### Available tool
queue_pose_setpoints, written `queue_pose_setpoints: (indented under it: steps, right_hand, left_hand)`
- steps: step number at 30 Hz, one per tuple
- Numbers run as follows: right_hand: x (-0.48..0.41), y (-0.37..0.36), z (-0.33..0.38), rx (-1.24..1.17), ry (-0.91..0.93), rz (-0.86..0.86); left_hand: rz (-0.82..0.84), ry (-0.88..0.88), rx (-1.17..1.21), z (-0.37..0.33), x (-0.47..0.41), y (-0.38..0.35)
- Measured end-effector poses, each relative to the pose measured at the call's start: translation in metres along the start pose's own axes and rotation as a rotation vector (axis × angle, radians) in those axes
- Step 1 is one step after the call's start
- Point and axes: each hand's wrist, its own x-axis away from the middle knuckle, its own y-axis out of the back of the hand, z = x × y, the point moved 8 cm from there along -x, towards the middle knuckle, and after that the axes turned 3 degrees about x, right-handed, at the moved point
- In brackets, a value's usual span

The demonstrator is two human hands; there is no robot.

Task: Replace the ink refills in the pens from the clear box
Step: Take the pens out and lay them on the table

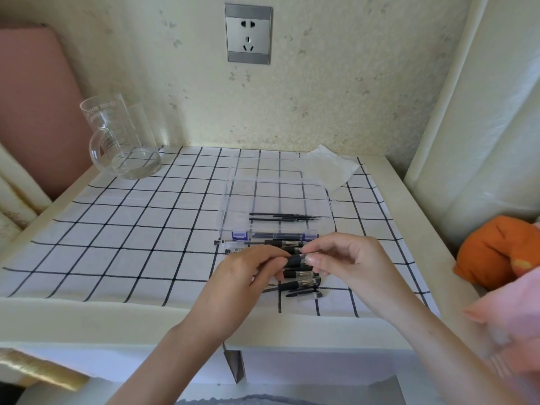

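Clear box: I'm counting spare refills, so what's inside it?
In the clear box, thin black refills lie near its front wall; elsewhere only checked cloth shows through. Nothing covers the inside.

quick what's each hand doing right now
Left hand: closed, holding a pen by its barrel.
Right hand: closed, pinching the tip end of the same pen.

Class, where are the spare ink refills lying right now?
Head view, right of centre: the ink refills lie inside the clear box near its front wall, just behind the pens on the cloth.
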Motion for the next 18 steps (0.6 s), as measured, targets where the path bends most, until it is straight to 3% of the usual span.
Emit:
queue_pose_setpoints:
  steps: [7,12,18]
  right_hand:
    - [0.000,-0.004,-0.002,-0.121,-0.026,-0.015]
    - [0.002,-0.003,-0.002,-0.115,-0.030,-0.035]
    - [0.003,-0.005,-0.002,-0.122,-0.041,-0.035]
  left_hand:
    - [-0.086,-0.039,-0.015,0.001,0.000,0.007]
    - [-0.016,-0.081,-0.035,-0.001,0.000,-0.002]
    - [-0.113,-0.073,-0.070,0.000,0.000,0.012]
